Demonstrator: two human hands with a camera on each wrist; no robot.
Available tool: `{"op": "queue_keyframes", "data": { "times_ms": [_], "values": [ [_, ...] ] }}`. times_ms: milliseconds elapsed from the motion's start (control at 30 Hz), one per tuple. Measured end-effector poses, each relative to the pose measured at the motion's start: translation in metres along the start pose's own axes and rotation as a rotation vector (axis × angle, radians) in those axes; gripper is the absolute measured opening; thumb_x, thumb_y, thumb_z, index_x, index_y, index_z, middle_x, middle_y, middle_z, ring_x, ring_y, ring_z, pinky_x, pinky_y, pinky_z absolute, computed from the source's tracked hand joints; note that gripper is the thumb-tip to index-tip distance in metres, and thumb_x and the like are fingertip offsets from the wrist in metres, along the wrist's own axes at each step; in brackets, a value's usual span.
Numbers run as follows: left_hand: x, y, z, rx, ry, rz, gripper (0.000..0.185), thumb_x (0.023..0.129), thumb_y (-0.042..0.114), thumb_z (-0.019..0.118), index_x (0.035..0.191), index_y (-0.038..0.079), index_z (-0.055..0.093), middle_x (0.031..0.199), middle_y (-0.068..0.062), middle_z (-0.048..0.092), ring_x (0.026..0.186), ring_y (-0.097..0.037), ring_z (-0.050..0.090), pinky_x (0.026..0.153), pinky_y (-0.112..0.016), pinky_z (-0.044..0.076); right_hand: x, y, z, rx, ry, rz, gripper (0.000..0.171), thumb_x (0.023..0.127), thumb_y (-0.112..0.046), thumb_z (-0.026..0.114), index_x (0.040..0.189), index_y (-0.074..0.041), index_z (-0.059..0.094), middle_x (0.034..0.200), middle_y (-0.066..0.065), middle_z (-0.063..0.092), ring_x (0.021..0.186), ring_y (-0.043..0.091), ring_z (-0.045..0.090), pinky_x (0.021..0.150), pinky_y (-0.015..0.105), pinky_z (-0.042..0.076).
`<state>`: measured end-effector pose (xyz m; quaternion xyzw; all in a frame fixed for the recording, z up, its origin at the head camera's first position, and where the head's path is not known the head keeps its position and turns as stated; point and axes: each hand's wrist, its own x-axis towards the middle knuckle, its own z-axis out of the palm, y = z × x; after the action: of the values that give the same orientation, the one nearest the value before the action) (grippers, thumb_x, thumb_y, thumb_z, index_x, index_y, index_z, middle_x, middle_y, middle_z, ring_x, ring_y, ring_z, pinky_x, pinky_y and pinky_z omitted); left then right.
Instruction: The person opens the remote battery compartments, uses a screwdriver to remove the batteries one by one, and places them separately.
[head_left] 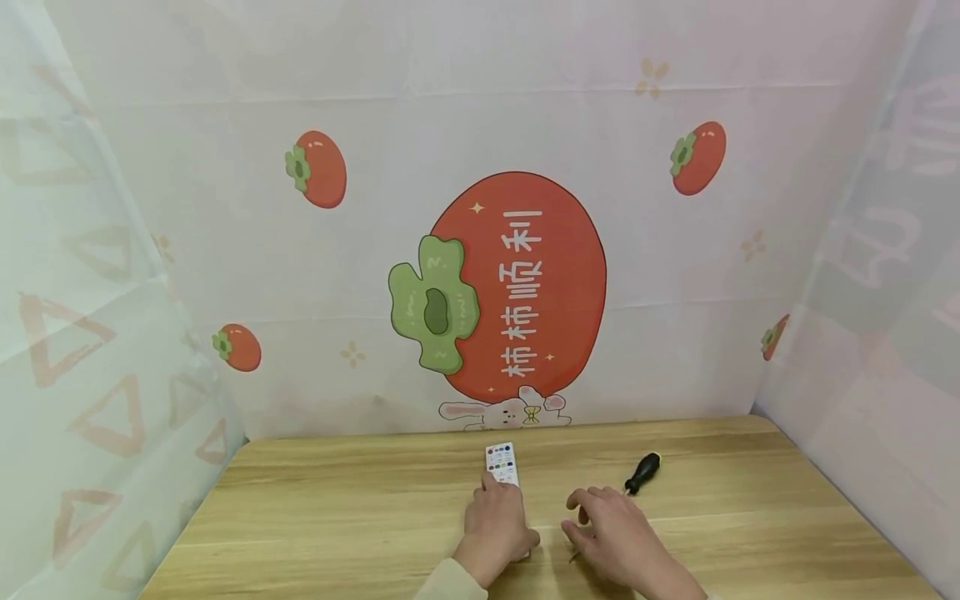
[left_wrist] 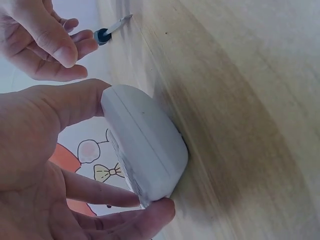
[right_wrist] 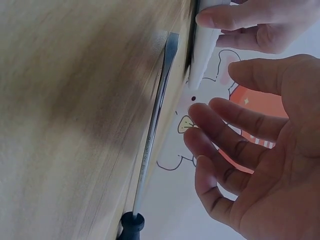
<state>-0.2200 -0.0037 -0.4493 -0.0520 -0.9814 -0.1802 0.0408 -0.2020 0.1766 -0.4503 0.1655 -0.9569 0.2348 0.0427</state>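
Note:
A white remote control (head_left: pixel 501 463) with coloured buttons lies on the wooden table. My left hand (head_left: pixel 497 518) grips it by its sides near the lower end, the thumb on one edge and the fingers on the other; in the left wrist view the near end of the remote (left_wrist: pixel 145 140) shows between them. To the right lies a flat-blade screwdriver (head_left: pixel 643 473) with a black handle, its metal shaft (right_wrist: pixel 156 120) pointing back toward the front. Over that shaft hovers my right hand (head_left: pixel 611 533), fingers loosely bent, with nothing between thumb and fingers in the right wrist view.
The wooden table (head_left: pixel 337 508) reaches back to a pale cloth backdrop (head_left: pixel 375 125) printed with red persimmons and a rabbit. Similar cloth panels stand at the left (head_left: pixel 90 250) and right (head_left: pixel 885 292).

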Motion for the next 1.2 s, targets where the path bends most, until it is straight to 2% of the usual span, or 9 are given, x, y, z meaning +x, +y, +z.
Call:
{"op": "queue_keyframes", "data": {
  "times_ms": [267, 500, 700, 1000, 1133, 1200],
  "values": [
    [0.000, -0.003, -0.003, 0.017, 0.007, -0.025, 0.051, 0.064, 0.028, 0.090, 0.089, -0.008, 0.064, 0.082, -0.018, 0.051, 0.068, -0.031, 0.056, 0.056, -0.044, 0.050, 0.000, 0.000, 0.000, 0.002, -0.002, -0.015, 0.018, 0.091, -0.027, 0.077, 0.102, -0.014, 0.070, 0.079, -0.010, 0.056, 0.076, 0.012, 0.051, 0.066, 0.036, 0.044],
    [-0.001, -0.010, -0.005, -0.090, 0.034, -0.022, 0.037, 0.070, 0.017, 0.081, 0.091, -0.009, 0.065, 0.077, -0.016, 0.059, 0.061, -0.027, 0.054, 0.049, -0.041, 0.045, -0.002, -0.001, 0.002, -0.014, 0.021, -0.041, 0.017, 0.090, -0.026, 0.078, 0.101, -0.015, 0.070, 0.078, -0.012, 0.055, 0.075, 0.010, 0.050, 0.067, 0.035, 0.043],
    [-0.001, -0.016, -0.011, -0.186, 0.029, -0.011, 0.031, 0.071, 0.009, 0.077, 0.091, -0.011, 0.064, 0.067, -0.011, 0.053, 0.051, -0.022, 0.050, 0.043, -0.037, 0.040, -0.002, -0.002, 0.003, -0.019, 0.040, -0.058, 0.017, 0.090, -0.025, 0.078, 0.101, -0.015, 0.070, 0.079, -0.013, 0.055, 0.076, 0.010, 0.051, 0.068, 0.036, 0.044],
    [-0.004, -0.024, -0.015, -0.340, -0.012, -0.012, 0.021, 0.075, 0.005, 0.073, 0.082, -0.010, 0.060, 0.059, -0.008, 0.050, 0.042, -0.016, 0.051, 0.035, -0.029, 0.044, -0.001, -0.001, 0.002, -0.011, 0.032, -0.070, 0.018, 0.090, -0.025, 0.078, 0.102, -0.014, 0.071, 0.079, -0.013, 0.056, 0.076, 0.010, 0.052, 0.068, 0.037, 0.044],
    [-0.004, -0.028, -0.017, -0.379, -0.017, -0.018, 0.020, 0.074, 0.006, 0.074, 0.076, -0.004, 0.057, 0.060, -0.008, 0.050, 0.045, -0.018, 0.052, 0.037, -0.030, 0.046, -0.001, 0.000, 0.001, -0.007, 0.011, -0.061, 0.018, 0.090, -0.026, 0.077, 0.103, -0.014, 0.070, 0.079, -0.013, 0.056, 0.076, 0.010, 0.052, 0.069, 0.038, 0.044],
    [-0.003, -0.030, -0.017, -0.399, -0.024, -0.022, 0.021, 0.074, 0.006, 0.074, 0.078, -0.006, 0.057, 0.062, -0.009, 0.051, 0.048, -0.019, 0.054, 0.039, -0.031, 0.048, -0.001, 0.000, 0.001, -0.005, 0.003, -0.057, 0.019, 0.091, -0.027, 0.077, 0.103, -0.014, 0.070, 0.079, -0.013, 0.057, 0.076, 0.010, 0.052, 0.068, 0.037, 0.044]
  ]
}}
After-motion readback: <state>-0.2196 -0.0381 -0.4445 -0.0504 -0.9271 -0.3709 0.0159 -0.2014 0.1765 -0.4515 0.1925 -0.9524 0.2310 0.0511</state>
